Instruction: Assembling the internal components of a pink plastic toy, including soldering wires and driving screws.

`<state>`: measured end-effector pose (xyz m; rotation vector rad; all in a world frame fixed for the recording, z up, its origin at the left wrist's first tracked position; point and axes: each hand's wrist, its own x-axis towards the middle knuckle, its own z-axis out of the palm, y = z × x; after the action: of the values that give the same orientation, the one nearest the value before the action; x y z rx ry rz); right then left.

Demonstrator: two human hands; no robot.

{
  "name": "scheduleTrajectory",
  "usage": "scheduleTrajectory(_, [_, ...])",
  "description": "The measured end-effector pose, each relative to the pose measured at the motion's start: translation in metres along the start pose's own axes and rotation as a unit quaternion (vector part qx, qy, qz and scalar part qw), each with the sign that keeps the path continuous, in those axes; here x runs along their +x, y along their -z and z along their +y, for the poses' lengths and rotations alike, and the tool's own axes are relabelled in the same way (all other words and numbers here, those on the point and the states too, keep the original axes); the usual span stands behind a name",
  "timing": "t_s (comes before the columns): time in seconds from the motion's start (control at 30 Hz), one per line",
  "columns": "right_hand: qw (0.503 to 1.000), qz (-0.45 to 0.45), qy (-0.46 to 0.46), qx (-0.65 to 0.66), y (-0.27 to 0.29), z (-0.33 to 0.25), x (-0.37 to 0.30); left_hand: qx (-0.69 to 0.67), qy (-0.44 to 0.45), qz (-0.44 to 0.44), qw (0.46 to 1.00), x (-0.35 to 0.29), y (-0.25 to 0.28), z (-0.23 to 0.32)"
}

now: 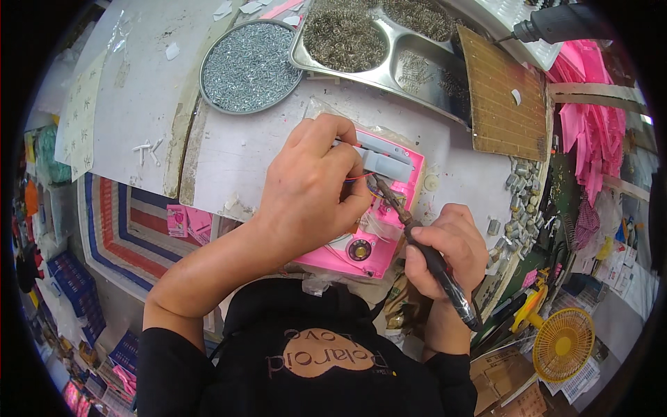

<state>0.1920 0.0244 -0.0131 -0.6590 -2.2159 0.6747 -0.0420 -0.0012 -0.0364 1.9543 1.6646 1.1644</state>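
Note:
A pink plastic housing lies on the worktable in front of me, its inside facing up. It holds a small round speaker, a pale grey plastic box and thin wires. My left hand reaches over the housing's left side, thumb and fingers pinched on a thin red-and-blue wire. My right hand grips a soldering iron by its black handle. The iron's tip points up and left, close beside the wire and left fingertips. Whether the tip touches the wire, I cannot tell.
A round tray of small screws and a metal compartment tray of springs stand at the back. A brown board leans over that tray's right end. Small metal pieces line the right edge, near a yellow fan.

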Motion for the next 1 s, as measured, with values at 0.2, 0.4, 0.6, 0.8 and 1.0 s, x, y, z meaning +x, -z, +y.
scheduleTrajectory(0.2, [1.000,0.015,-0.005,0.003,-0.001,-0.004,-0.002,0.001,0.000,0.003,1.000,0.000,-0.001,0.000])
scheduleTrajectory(0.4, [1.000,0.023,-0.020,0.005,0.006,-0.013,-0.005,0.006,-0.005,0.013,1.000,0.001,-0.002,0.001])
scheduleTrajectory(0.6, [0.999,0.030,-0.028,0.008,0.015,-0.016,-0.013,0.006,0.016,-0.006,1.000,-0.001,0.000,0.002])
scheduleTrajectory(0.8, [0.999,0.039,-0.033,0.006,0.017,-0.015,-0.016,0.005,0.014,-0.002,1.000,-0.001,-0.001,0.001])
scheduleTrajectory(1.0, [0.999,0.044,-0.030,0.007,0.018,-0.015,-0.014,0.003,0.006,-0.005,1.000,-0.001,0.000,0.000])
